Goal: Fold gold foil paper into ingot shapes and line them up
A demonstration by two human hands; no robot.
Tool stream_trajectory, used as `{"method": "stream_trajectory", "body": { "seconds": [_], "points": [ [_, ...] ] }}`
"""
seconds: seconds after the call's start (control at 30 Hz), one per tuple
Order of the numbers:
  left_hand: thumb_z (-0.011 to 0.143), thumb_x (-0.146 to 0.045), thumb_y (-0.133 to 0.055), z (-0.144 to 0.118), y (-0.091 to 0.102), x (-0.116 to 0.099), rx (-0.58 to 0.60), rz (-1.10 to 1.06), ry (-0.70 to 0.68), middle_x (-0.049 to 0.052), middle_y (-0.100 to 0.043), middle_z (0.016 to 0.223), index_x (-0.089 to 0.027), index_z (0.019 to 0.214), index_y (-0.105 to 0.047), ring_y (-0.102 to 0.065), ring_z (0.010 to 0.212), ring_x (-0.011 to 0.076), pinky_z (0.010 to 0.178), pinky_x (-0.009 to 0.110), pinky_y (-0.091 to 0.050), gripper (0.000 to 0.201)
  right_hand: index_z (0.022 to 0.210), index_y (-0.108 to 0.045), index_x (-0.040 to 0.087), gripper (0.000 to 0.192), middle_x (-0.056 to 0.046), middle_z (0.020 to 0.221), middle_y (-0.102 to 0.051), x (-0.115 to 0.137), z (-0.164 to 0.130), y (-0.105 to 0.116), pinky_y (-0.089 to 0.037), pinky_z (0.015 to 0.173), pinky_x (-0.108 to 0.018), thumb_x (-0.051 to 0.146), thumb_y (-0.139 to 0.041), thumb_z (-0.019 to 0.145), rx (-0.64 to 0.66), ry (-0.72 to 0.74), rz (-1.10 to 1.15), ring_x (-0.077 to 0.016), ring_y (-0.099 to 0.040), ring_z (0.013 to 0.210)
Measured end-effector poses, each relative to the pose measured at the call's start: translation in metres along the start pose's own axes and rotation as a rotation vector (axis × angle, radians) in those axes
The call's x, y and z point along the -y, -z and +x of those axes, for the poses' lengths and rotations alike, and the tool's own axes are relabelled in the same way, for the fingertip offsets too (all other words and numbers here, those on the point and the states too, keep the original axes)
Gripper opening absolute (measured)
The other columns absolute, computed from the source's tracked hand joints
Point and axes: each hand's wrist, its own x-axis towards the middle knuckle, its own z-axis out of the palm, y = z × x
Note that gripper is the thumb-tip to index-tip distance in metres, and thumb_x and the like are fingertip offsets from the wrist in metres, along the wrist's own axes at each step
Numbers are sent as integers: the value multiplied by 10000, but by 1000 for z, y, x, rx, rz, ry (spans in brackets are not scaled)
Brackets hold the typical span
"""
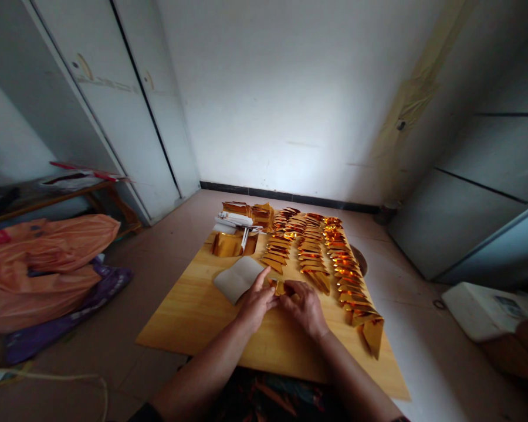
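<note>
Smooth wooden board, shiny gold foil piece between fingers.

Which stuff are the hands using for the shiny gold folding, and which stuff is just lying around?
In use: left hand and right hand pinching a gold foil piece; folded gold pieces in rows; white sheet; gold stack; wooden board.

Lying about: orange bags; purple bag; white box; cord.
</note>
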Motion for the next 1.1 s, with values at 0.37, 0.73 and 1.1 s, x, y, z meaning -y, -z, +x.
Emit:
{"method": "stream_trajectory", "body": {
  "seconds": [0.37, 0.73, 1.1],
  "points": [
    [705, -229, -665, -2, -3, 0, -40, 31, -11, -16, -587, 795, -255, 1447, -257, -606, 699, 111, 742, 284, -503, 846, 893, -692, 201, 284, -64, 858, -707, -1, 6, -8, -477, 723, -285, 293, -423, 902, -81, -101, 49, -187, -641, 786],
    [674, -178, -643, 6, -6, 3, -223, 151, 4, -2, -604, 721, -173, 1201, -520, -611, 607, 124, 619, 273, -533, 542, 1155, -632, 276, 270, -79, 1137, -651, -4, 0, -14, -403, 866, -368, 254, -527, 907, -63, 196, -309, -224, -582, 993],
    [735, -299, -631, 7, 1, 0, -186, 107, 79, 56, -654, 897, -186, 1073, -553, -641, 624, 139, 604, 296, -537, 364, 1177, -616, 275, 309, -101, 1221, -612, -5, 0, -12, -299, 981, -475, 225, -567, 876, 2, 266, -420, -258, -534, 1064]
  ]
}}
